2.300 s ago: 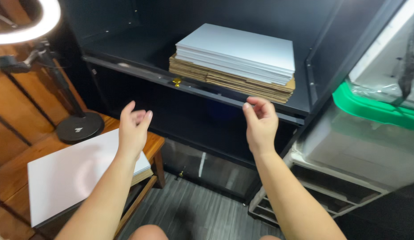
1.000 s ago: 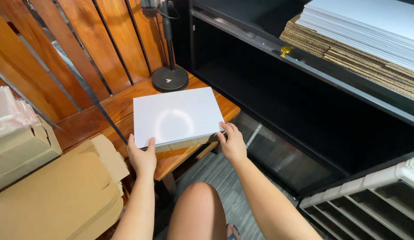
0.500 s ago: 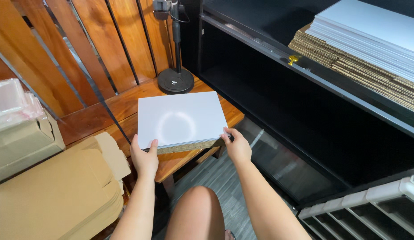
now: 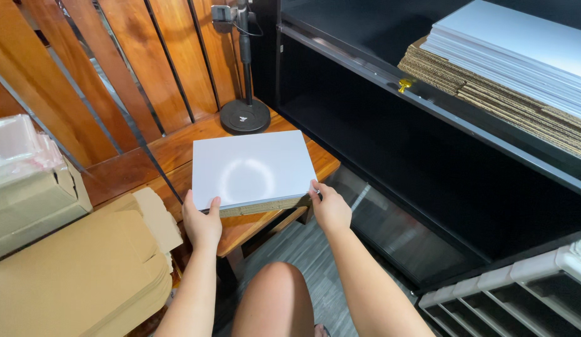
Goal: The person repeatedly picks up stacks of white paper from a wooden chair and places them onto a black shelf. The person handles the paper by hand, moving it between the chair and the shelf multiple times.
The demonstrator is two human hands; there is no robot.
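Wooden side table [image 4: 178, 156] set against slatted wall, white flat board stack [image 4: 250, 168] laid at its front edge, near corners gripped by left hand [image 4: 202, 223] and right hand [image 4: 331, 209], lamp base [image 4: 244, 117] behind, black shelf unit [image 4: 428, 156] close alongside, folded cartons [image 4: 72, 274] crowding the other side.

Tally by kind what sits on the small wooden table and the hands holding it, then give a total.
Stack of flat white-topped cardboard sheets: 1
Black round-based stand: 1
Hands gripping the stack's near corners, left hand and right hand: 2
Total: 4
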